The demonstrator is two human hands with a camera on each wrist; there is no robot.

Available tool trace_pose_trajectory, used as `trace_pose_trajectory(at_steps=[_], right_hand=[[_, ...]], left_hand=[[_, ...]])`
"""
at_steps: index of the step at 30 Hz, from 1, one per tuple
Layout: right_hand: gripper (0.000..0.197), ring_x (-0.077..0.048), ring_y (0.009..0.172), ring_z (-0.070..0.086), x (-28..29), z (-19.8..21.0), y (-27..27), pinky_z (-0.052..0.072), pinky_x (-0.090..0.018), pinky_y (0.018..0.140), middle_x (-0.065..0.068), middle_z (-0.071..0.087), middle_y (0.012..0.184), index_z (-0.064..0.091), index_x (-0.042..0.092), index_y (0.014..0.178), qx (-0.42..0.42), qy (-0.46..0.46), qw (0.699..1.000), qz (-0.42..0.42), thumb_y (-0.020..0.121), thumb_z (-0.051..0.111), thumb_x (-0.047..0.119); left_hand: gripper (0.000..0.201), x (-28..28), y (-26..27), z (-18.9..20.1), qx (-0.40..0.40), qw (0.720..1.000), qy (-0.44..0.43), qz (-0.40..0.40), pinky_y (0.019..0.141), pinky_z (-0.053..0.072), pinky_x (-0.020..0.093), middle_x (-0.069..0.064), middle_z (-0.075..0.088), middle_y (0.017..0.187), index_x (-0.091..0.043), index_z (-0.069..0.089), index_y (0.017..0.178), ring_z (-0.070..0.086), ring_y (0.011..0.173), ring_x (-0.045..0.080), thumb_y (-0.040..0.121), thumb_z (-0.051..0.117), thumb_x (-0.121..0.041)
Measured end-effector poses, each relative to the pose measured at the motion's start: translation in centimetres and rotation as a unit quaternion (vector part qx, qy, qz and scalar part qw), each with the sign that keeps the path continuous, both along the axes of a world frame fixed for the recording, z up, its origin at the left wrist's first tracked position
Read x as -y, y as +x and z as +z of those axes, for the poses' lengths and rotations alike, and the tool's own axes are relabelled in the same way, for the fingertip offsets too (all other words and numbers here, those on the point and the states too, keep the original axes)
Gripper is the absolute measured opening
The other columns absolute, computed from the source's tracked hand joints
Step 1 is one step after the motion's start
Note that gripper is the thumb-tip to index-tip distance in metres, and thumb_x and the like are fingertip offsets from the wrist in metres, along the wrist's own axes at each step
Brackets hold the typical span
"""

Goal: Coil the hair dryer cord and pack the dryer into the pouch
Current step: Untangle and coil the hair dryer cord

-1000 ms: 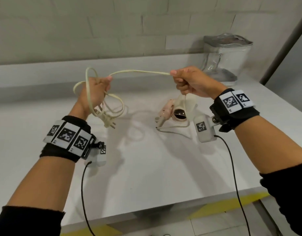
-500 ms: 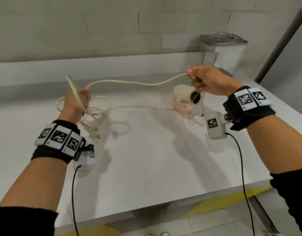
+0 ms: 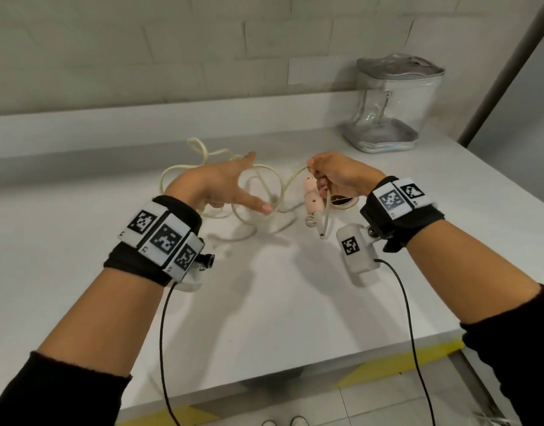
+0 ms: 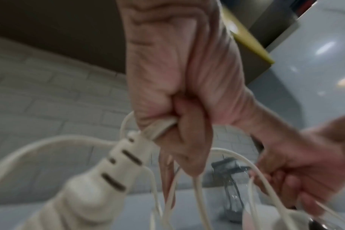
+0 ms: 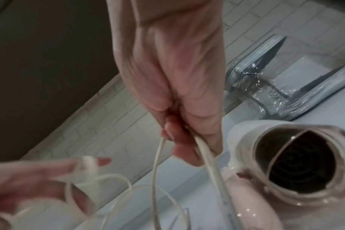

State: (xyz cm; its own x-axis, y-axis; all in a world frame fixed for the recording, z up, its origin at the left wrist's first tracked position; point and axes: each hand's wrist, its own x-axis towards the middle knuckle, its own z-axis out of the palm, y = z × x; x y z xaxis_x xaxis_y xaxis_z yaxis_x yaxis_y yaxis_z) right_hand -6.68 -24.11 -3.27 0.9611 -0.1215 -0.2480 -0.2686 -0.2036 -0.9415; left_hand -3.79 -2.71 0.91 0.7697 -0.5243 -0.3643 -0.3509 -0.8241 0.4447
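left hand [image 3: 217, 184] held several loose loops of the cream cord [image 3: 266, 192]. in the left wrist view its lower fingers [image 4: 184, 140] were curled round the strands w/ the plug [image 4: 100, 177] hanging just below them, while in the head view thumb & index were spread wide, prob. to take the next loop. right hand [image 3: 338, 176] pinched the cord betw. thumb & fingertips [image 5: 172, 134], likely to feed the slack across. the pink & white hair dryer [image 5: 282, 163] hung just under those fingers, its mouth facing the wrist camera; whether it touched the white table [image 3: 264, 302] was unclear. the clear pouch [image 3: 390, 103] stood upright well beyond the right fingers, against the wall, not yet used.

vs 0.5 s earlier: hands had come close together, the stretched span of cord had gone slack into a new loop, left thumb & index had opened.
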Motion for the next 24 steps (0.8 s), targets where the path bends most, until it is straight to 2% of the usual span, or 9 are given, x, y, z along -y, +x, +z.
trace_pose_trajectory(at_steps=[1,3,6,8,10,14,18,21,24], right_hand=[[0.036,-0.01,0.044,0.03,0.1,-0.1,0.1,0.035,-0.025,0.051,0.001,0.03,0.052,0.04,0.014,0.062,-0.01,0.005,1.0,-0.013,0.097,0.033,0.013],[0.034,-0.014,0.049,0.039,0.0,-0.1,0.4,0.04,-0.028,0.056,-0.002,0.034,0.057,0.045,0.011,0.065,-0.036,-0.021,0.999,-0.033,0.097,0.033,0.013],[0.023,-0.027,0.079,0.057,-0.5,0.7,1.0,0.046,-0.035,0.071,-0.013,0.055,0.087,0.056,-0.002,0.098,-0.07,-0.255,0.964,0.004,0.095,0.037,0.01],[0.036,-0.034,0.115,0.046,-0.8,2.1,1.5,0.04,-0.04,0.097,-0.018,0.046,0.124,0.047,0.005,0.125,-0.009,-0.418,0.908,0.018,0.089,0.041,0.006],[0.05,-0.028,0.123,0.037,-2.3,4.3,0.8,0.033,-0.036,0.105,-0.01,0.034,0.131,0.041,0.016,0.132,0.13,-0.35,0.927,0.026,0.083,0.047,0.006],[0.055,-0.005,0.11,0.048,-6.9,7.5,-2.1,0.038,-0.022,0.097,-0.002,0.043,0.124,0.043,0.019,0.128,0.208,-0.02,0.959,0.19,0.074,0.055,0.023],[0.064,-0.004,0.094,0.059,-7.9,7.7,-3.0,0.057,-0.031,0.079,-0.002,0.051,0.111,0.032,0.03,0.136,0.178,-0.116,0.935,0.286,0.084,0.06,0.008],[0.045,-0.003,0.059,0.062,-6.1,8.1,-2.5,0.045,-0.014,0.042,-0.003,0.06,0.089,0.05,0.023,0.125,0.15,-0.064,0.957,0.238,0.093,0.036,-0.006],[0.041,0.0,0.035,0.035,-3.2,8.3,-0.8,0.025,-0.008,0.03,0.0,0.043,0.066,0.059,0.009,0.093,0.144,0.168,0.972,0.079,0.085,0.028,-0.016]], left_hand=[[0.107,-0.6,-0.2,0.4,0.058,0.998,0.028,-0.024,0.072,0.048,0.029,0.013,0.034,0.149,-0.031,0.006,0.149,0.054,0.115,0.033,0.07,0.078,-0.032],[0.101,-1.5,-0.5,1.3,0.179,0.981,0.057,-0.036,0.096,0.041,0.039,0.017,0.033,0.146,-0.029,0.012,0.148,0.042,0.127,0.037,0.072,0.077,-0.014],[0.073,-2.0,-1.3,2.6,0.341,0.938,0.065,0.008,0.077,0.043,0.046,0.026,0.041,0.123,-0.011,0.023,0.14,0.052,0.104,0.047,0.08,0.064,0.001],[0.061,-2.2,-1.3,3.5,0.366,0.929,0.046,0.026,0.072,0.043,0.046,0.027,0.048,0.111,-0.003,0.033,0.128,0.052,0.101,0.046,0.078,0.068,-0.003],[0.063,-2.3,-1.1,4.0,0.341,0.939,-0.005,0.032,0.076,0.046,0.045,0.023,0.055,0.104,-0.004,0.041,0.121,0.053,0.102,0.042,0.071,0.077,-0.015],[0.054,-1.7,-1.9,3.8,0.295,0.946,-0.131,0.013,0.065,0.036,0.027,-0.001,0.053,0.07,-0.011,0.057,0.108,0.051,0.076,0.022,0.063,0.082,-0.027],[0.027,-1.4,-2.3,3.2,0.286,0.94,-0.184,0.005,0.048,0.035,0.01,-0.004,0.051,0.063,-0.011,0.06,0.083,0.048,0.062,0.014,0.066,0.079,-0.02],[0.038,-2.7,-1.9,2.4,0.204,0.949,-0.237,0.033,0.039,0.029,0.01,-0.004,0.049,0.053,-0.011,0.055,0.078,0.042,0.041,0.002,0.062,0.083,-0.032],[0.035,-4.4,-1.2,2.1,0.116,0.956,-0.26,0.074,0.036,0.022,0.016,-0.005,0.036,0.048,-0.008,0.056,0.085,0.029,0.032,0.004,0.077,0.069,-0.04]])
